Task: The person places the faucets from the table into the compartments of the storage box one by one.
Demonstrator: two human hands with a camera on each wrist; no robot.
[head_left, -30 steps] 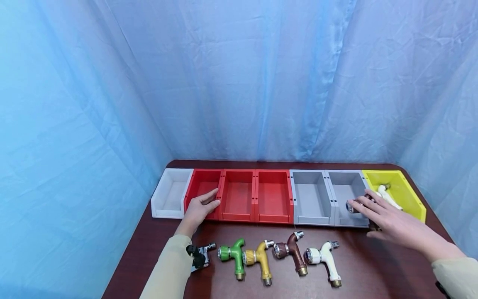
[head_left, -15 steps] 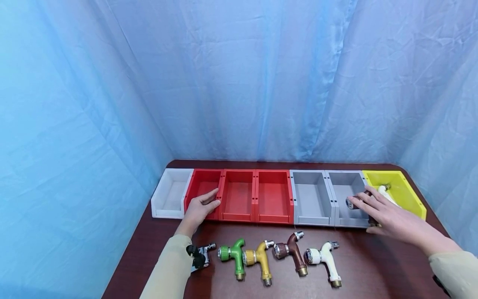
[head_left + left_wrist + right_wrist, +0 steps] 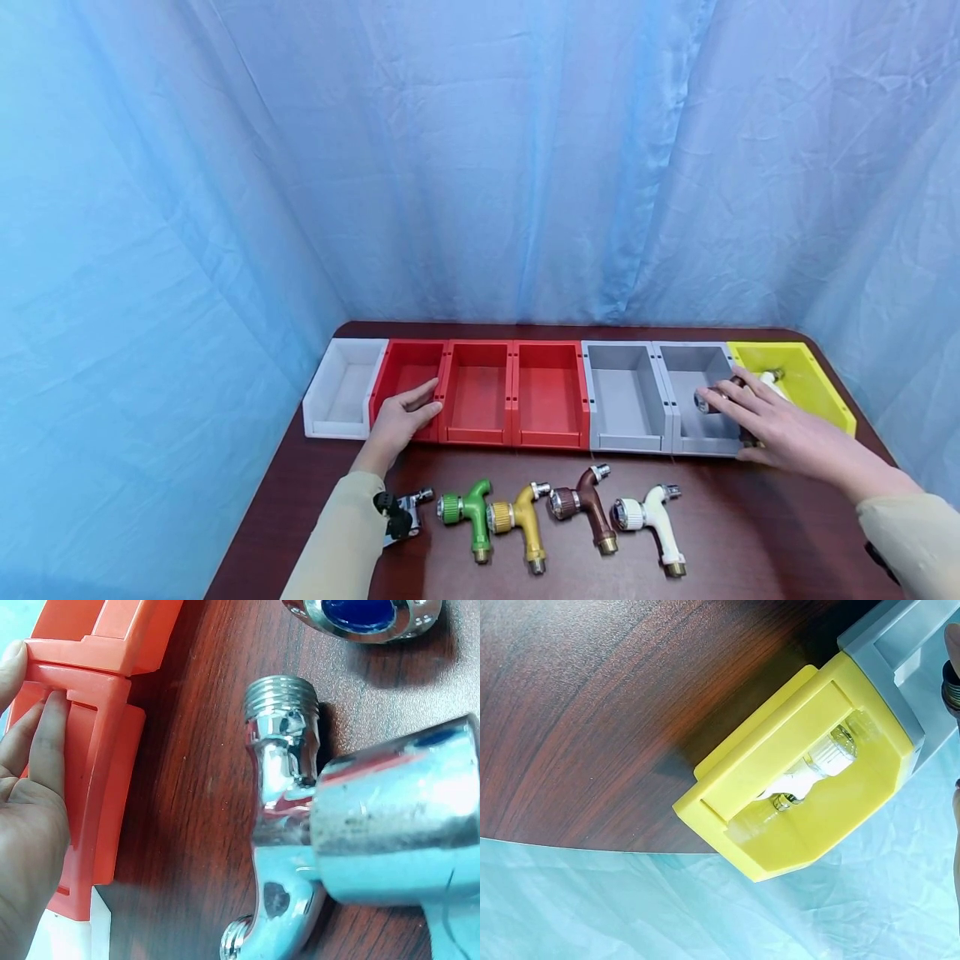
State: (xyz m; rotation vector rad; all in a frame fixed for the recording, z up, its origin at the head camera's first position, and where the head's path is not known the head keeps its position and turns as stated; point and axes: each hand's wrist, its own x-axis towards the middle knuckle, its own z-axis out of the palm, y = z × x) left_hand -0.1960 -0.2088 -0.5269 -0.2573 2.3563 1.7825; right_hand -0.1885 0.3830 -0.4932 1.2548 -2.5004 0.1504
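My right hand (image 3: 787, 433) grips a brown faucet (image 3: 708, 403) over the right-hand grey bin (image 3: 693, 446), its knob pointing left. Fingers hide much of the faucet's body; only a fingertip and a dark threaded end (image 3: 951, 690) show at the right wrist view's edge. Beside that bin, the yellow bin (image 3: 828, 383) contains a white faucet (image 3: 799, 780). My left hand (image 3: 397, 425) rests at the leftmost red bin (image 3: 408, 352), fairly straight fingers reaching inside and thumb near the divider. Below this hand lies a chrome faucet (image 3: 285, 802) on the table.
Green (image 3: 474, 512), yellow (image 3: 528, 525), brown (image 3: 592, 508) and white (image 3: 660, 525) faucets lie in a row before the bins. A white bin (image 3: 337, 429) ends the bin row at left. Blue curtains (image 3: 480, 167) surround the dark wooden table (image 3: 750, 533).
My right hand has shifted slightly up and left with the brown faucet in its grip. My left hand and the faucets on the table have stayed in place.
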